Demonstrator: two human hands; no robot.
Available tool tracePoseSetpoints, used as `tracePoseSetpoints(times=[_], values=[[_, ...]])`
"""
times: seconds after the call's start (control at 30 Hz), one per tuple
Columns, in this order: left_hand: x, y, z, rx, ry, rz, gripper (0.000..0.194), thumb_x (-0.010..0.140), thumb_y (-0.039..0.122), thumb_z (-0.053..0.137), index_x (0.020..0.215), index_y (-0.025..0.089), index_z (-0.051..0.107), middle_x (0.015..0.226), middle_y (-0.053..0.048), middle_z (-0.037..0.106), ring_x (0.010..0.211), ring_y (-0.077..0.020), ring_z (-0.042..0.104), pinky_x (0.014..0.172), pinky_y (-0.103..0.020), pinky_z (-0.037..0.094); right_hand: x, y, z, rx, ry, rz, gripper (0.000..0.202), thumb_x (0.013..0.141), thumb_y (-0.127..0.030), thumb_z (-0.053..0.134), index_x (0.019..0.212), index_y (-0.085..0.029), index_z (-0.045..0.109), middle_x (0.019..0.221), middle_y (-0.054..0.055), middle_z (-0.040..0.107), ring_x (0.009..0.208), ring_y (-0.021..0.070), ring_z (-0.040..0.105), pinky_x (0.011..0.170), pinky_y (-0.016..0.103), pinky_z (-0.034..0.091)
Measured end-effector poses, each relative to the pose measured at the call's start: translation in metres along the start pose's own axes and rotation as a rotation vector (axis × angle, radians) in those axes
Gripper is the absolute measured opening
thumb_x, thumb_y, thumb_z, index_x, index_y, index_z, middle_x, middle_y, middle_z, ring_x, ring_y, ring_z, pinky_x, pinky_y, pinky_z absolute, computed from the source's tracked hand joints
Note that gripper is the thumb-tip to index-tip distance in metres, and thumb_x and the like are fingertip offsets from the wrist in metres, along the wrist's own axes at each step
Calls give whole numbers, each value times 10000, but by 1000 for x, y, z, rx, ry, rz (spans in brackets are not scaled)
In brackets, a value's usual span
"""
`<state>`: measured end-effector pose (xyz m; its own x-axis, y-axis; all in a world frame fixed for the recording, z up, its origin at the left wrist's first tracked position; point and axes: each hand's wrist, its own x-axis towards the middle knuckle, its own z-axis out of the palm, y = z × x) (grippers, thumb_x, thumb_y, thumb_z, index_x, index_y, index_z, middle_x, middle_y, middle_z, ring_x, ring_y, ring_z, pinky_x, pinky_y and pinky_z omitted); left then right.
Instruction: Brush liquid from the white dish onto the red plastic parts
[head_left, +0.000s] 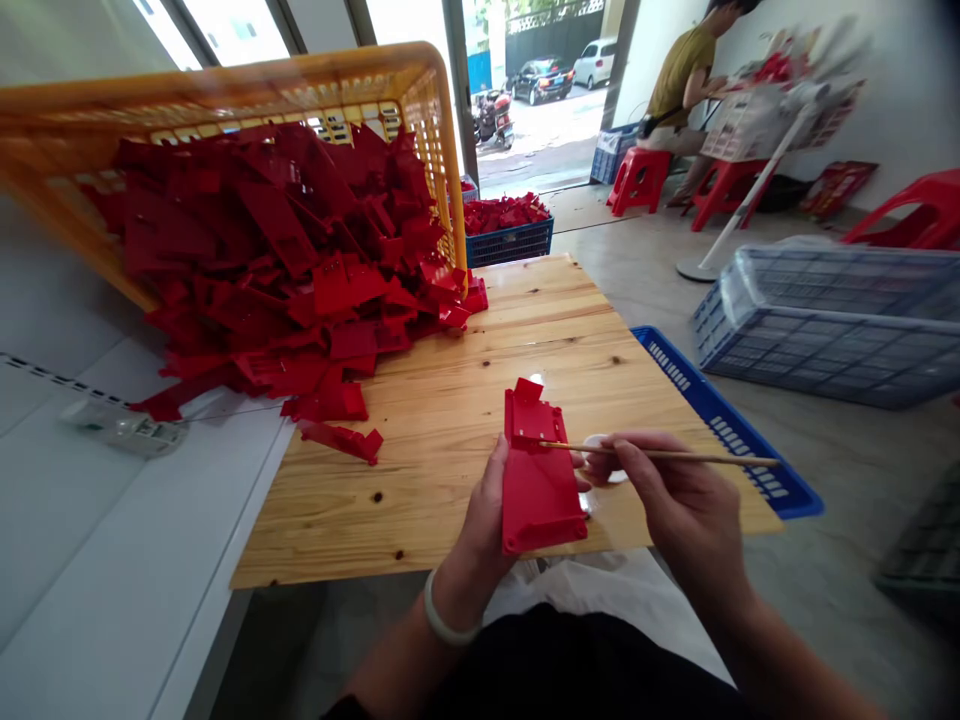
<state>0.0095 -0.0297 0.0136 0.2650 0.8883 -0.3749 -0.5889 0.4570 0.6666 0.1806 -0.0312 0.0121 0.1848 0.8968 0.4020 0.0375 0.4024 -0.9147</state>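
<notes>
Daylight from a doorway (540,130) reaches a knotted wooden bench (435,420), which I inspect remotely through the head camera. Subject item: one red part (540,495), held over the bench's near side. I record the left hand (480,520) closed around it, thumb along the left edge, fingers behind, fingertips showing at the right edge. The right hand (686,490) pinches a thin wooden stick (660,455) between thumb and fingers; its tip lies at the part's upper section, though I cannot confirm contact.

Handling, in my judgement: light, stiff, plastic-like, smooth enough to slip. A thin tab (529,391) at the far end looks the likeliest to snap; I would take hold across the two long edges.

Count: one part in hand, one stick, one tipped orange crate (452,170), one blue tray (697,395) beside the bench, one loose red piece (341,440) at the near edge of a red pile (300,280). The pile's pieces overlap too heavily for me to number.
</notes>
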Motion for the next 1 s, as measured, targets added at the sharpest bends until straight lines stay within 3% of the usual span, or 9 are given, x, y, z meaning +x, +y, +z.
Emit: tracePoseSetpoints(times=[0.33, 0.7, 0.87, 1.0], values=[[-4, 2, 10, -11, 63, -14, 641, 876, 754, 722, 994, 132, 825, 963, -183, 837, 871, -330, 806, 761, -374, 658, -1, 0, 0, 19, -17, 26, 115, 1061, -311, 716, 1052, -217, 783, 818, 17, 801, 709, 160, 790, 680, 236, 664], [2, -4, 0, -11, 95, -36, 675, 900, 740, 677, 1151, 127, 805, 1052, -198, 830, 1025, -400, 779, 816, -446, 659, -3, -1, 2, -12, 14, 73, 195, 1041, -392, 729, 1024, -205, 780, 829, 45, 810, 689, 203, 787, 658, 322, 688], [1, -5, 0, 23, 65, -29, 710, 932, 768, 617, 1122, 112, 815, 1050, -195, 836, 982, -368, 790, 780, -396, 648, -5, -1, 1, -17, 23, 36, 115, 1056, -321, 712, 1051, -228, 780, 866, 21, 813, 703, 172, 785, 677, 281, 683], [0, -10, -1, 106, 100, 13, 803, 926, 825, 585, 1099, 76, 817, 951, -185, 837, 857, -313, 797, 802, -362, 631, -8, 1, 0, -89, -29, -95, 100, 1067, -236, 681, 1116, -248, 767, 888, 6, 791, 744, 161, 778, 718, 280, 668]])
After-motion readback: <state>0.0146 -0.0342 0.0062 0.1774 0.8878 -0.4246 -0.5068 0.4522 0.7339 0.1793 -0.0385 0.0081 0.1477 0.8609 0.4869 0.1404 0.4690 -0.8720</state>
